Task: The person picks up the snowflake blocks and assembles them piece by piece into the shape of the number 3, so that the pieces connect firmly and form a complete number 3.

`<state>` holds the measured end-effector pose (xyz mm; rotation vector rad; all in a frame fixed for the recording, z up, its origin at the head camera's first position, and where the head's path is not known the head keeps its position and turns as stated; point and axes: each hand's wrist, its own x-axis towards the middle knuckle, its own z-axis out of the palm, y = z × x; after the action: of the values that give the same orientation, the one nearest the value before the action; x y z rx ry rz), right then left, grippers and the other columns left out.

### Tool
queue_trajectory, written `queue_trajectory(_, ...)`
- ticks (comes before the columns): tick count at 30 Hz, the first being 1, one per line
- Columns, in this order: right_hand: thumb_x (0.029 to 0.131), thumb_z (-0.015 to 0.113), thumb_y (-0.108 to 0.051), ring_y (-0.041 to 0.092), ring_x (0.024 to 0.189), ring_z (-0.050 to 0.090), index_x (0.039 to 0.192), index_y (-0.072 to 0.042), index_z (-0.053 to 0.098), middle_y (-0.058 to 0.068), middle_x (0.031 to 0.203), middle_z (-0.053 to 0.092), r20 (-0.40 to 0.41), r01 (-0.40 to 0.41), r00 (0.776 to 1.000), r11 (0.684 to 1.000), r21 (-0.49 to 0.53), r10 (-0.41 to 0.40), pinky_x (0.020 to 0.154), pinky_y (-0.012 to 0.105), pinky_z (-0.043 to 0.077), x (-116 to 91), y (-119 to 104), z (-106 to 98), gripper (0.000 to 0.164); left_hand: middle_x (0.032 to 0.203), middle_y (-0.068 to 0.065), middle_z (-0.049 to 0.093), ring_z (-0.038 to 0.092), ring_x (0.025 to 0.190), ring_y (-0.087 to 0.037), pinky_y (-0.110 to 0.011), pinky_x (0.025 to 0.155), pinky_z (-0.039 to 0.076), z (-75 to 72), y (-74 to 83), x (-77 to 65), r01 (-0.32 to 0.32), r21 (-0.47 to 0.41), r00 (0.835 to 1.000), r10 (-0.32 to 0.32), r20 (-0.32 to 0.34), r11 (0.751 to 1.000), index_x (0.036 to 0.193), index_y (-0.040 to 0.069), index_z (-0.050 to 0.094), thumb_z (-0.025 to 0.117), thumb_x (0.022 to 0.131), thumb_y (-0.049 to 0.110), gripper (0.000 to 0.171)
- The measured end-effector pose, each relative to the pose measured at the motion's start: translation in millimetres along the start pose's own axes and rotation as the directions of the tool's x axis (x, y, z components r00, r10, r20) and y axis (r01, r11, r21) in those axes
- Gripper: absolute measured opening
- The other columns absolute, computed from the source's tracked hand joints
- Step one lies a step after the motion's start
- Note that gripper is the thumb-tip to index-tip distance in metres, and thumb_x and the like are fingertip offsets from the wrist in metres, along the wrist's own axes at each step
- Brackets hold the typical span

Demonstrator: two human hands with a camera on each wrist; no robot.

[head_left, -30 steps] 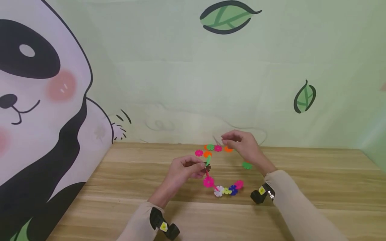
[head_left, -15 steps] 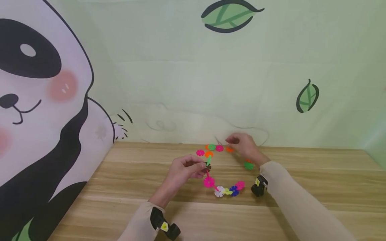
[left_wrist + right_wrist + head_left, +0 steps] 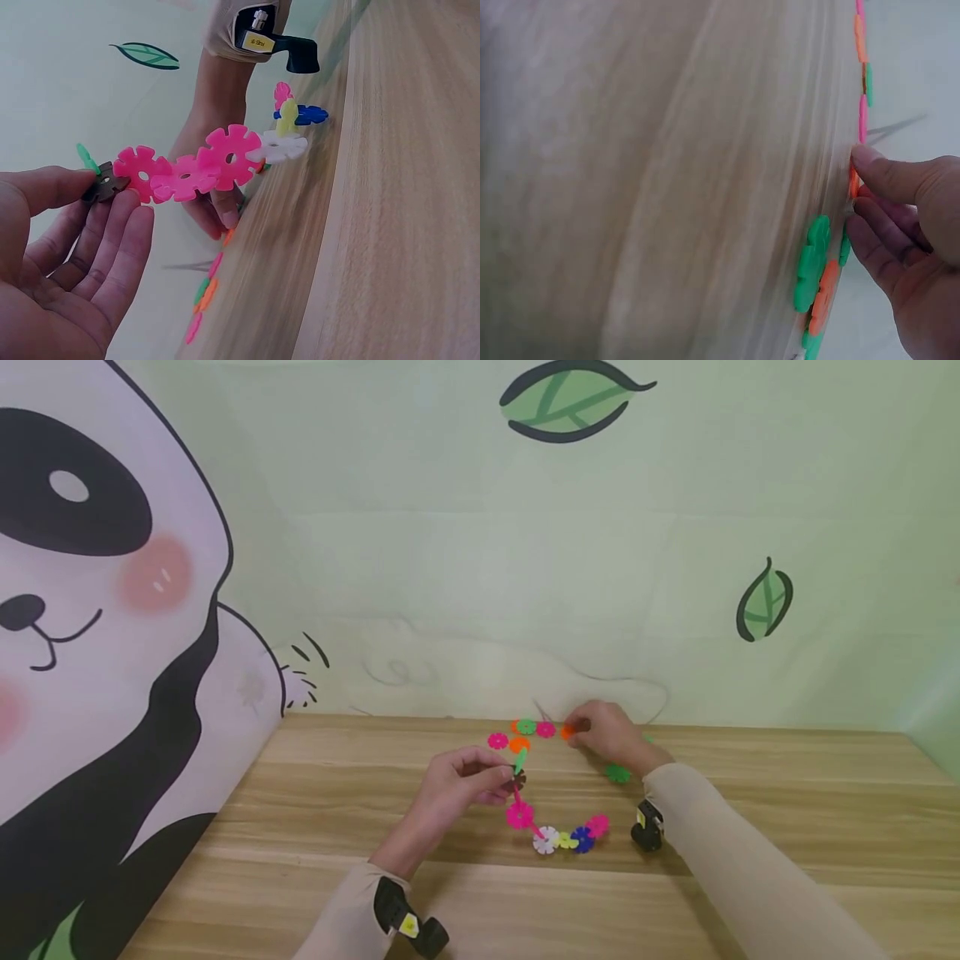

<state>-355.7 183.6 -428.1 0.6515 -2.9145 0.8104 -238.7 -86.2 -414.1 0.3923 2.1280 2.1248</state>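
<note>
Legible text: none for certain. Item 1: left yellow label [image 3: 407, 925], on the black left wrist camera [image 3: 431, 937], behind the grip of the left hand [image 3: 461, 781]; print too small to read. Item 2: right yellow label [image 3: 256, 41], on the black right wrist camera [image 3: 303, 56], behind the grip of the right hand [image 3: 611, 732]; dark print, too blurred to read.

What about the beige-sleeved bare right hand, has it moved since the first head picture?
Yes: the right hand moved down; fingertips went from above the back edge of the brown wood-grain tabletop to below it in frame.
</note>
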Motion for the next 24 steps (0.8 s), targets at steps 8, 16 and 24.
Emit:
queue_trajectory(8,0.093,0.076,0.003,0.033,0.103,0.066,0.113,0.009,0.075,0.015,0.105,0.073,0.07,0.055,0.996,0.996,-0.07,-0.05,0.097,0.048,0.056,1.4,-4.2,-3.4,0.021,0.098,-0.012,0.076,0.075,0.085,-0.023,-0.043,0.085,0.065,-0.4,-0.5,0.7,-0.01,0.005,1.0,0.01,0.006,1.0,0.108,-0.006,0.073,0.074,0.099,0.008,0.017)
queue_trajectory(16,0.09,0.08,0.001,0.031,0.098,0.066,0.105,0.005,0.07,0.013,0.1,0.07,0.101,-0.012,0.995,1.0,-0.021,0.014,0.094,0.048,0.057,-1.5,-8.4,-6.0,0.018,0.099,-0.013,0.077,0.075,0.085,-0.022,-0.041,0.085,0.065,-0.9,0.4,0.8,-0.002,-0.003,1.0,0.002,0.013,1.0,0.109,-0.007,0.073,0.074,0.099,0.007,0.017)
queue_trajectory(24,0.095,0.069,0.004,0.024,0.087,0.065,0.105,0.001,0.067,0.011,0.096,0.069,0.0,-0.071,0.997,0.992,0.109,0.072,0.077,0.037,0.059,-15.0,-25.2,-7.6,0.01,0.099,-0.014,0.077,0.075,0.086,-0.022,-0.036,0.083,0.065,-1.5,1.4,0.5,0.011,0.005,1.0,-0.011,-0.006,1.0,0.107,-0.005,0.074,0.075,0.099,0.008,0.016)
